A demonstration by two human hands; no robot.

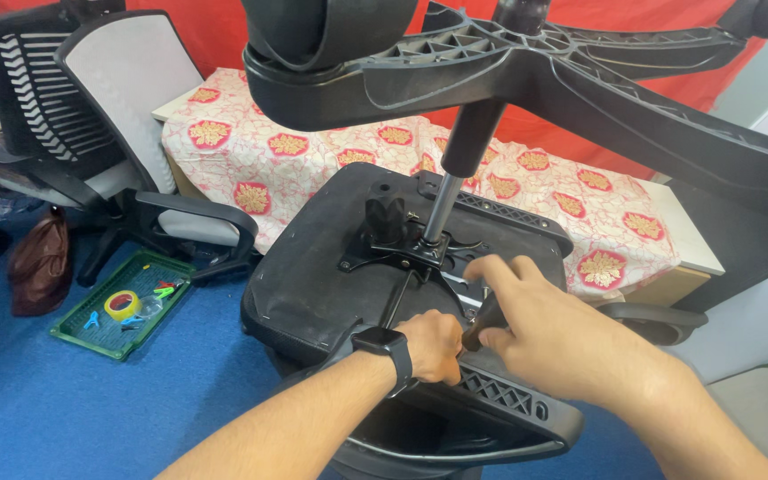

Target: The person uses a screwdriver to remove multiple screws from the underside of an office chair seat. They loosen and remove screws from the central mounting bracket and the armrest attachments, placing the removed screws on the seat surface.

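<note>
Working under an upturned office chair (pixel 331 284), the left hand (pixel 433 345) is fisted on something I cannot make out beside the seat's rear bracket, and the right hand (pixel 535 324) pinches a dark tool handle (pixel 484 322) just beside it. A slip could jam knuckles together; the star base (pixel 580 71) overhead could tip.

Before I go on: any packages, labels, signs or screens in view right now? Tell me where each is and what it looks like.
Black smartwatch: on the left wrist; dark rounded-square screen, black band, display unlit.
Roll of yellow tape: in the green plastic tray on the blue floor at left; round, no label visible.
No packages, signs or printed labels show elsewhere.
</note>
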